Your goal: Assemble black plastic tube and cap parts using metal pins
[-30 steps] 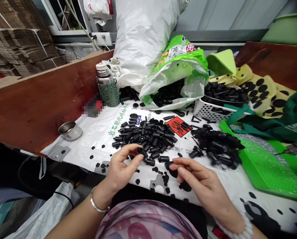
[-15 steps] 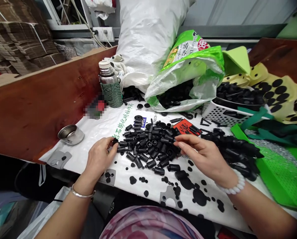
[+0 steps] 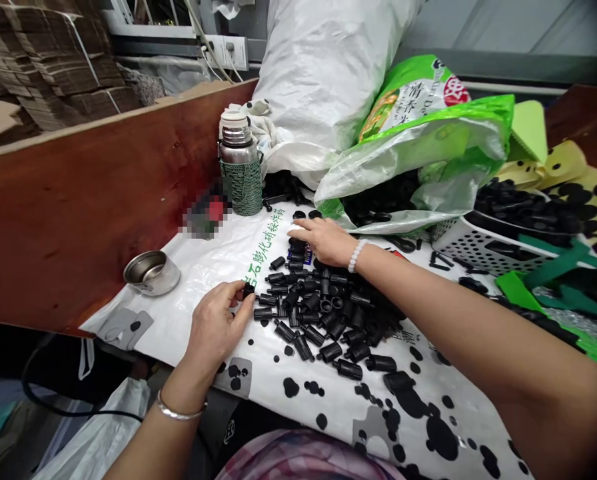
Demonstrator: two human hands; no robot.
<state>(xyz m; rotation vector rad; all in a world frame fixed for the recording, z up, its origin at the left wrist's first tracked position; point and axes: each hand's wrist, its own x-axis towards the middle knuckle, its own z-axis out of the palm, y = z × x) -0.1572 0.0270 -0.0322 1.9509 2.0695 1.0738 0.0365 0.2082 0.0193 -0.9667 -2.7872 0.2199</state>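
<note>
A heap of small black plastic tubes point(image 3: 323, 310) lies on a white printed sheet point(image 3: 203, 267) covering the table. My left hand point(image 3: 216, 327) is at the heap's left edge, its thumb and fingertips pinched on one black tube point(image 3: 249, 291). My right hand point(image 3: 323, 241) reaches across to the far side of the heap, palm down, fingers spread flat over the far tubes. Whether it grips anything there I cannot tell.
A steel flask point(image 3: 239, 163) in a green knit sleeve stands at the back. A small metal cup point(image 3: 151, 272) sits at the left. A green bag point(image 3: 418, 153) and a white basket point(image 3: 488, 243), both with black parts, lie at the right. A brown wooden wall point(image 3: 78, 200) borders the left.
My right hand has stretched from the heap's near right to its far side. My left hand has stayed at the left edge, pinching a tube. The view has shifted left.
</note>
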